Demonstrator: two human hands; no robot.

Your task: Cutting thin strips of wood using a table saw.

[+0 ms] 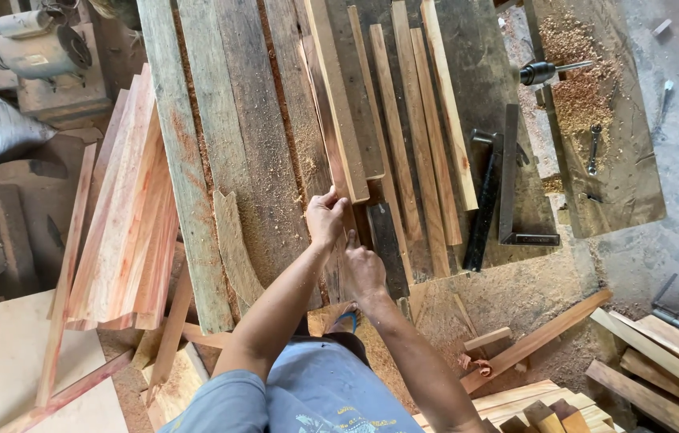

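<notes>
On the near edge of the plank bench (195, 160), the left hand (326, 218) pinches a thin wood strip (338, 172) with fingers curled, and the right hand (363, 269) lies loosely closed against the strip's near end. One strip, stiff, light, splintery, best gripped by its edges; right of it lie about five more slats (427, 136) and two dark squares (508, 184).
</notes>
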